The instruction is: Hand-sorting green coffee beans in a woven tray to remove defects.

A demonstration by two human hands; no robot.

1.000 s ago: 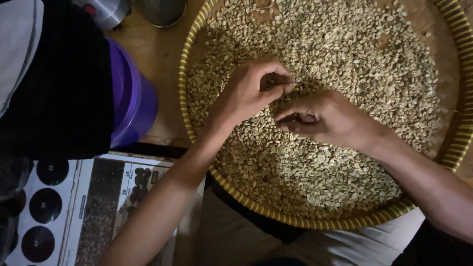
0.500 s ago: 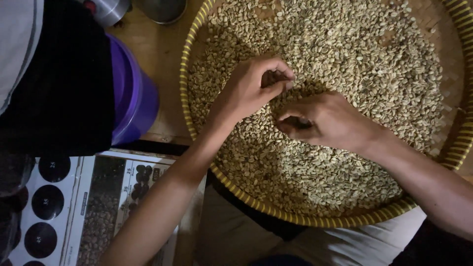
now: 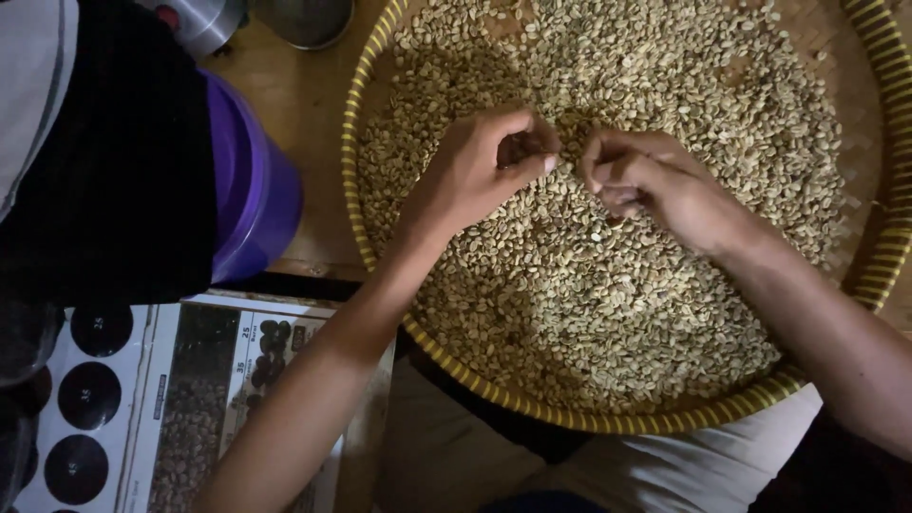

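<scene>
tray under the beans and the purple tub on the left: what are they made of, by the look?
Round tray: seems woven from plant strips, bamboo or rattan perhaps; plaited weave on the bare base, matte rim wrapped in yellow and dark bands. Purple tub: likely plastic; even colour, smooth wall, soft sheen. Both hands work over the beans.

Pale green-beige beans (image 3: 608,285), small ovals, loose in a shallow layer across the round woven tray (image 3: 353,180) with yellow-striped rim. Layer thins at top right, bare weave showing. Tray sits flat, partly over the table edge.
</scene>
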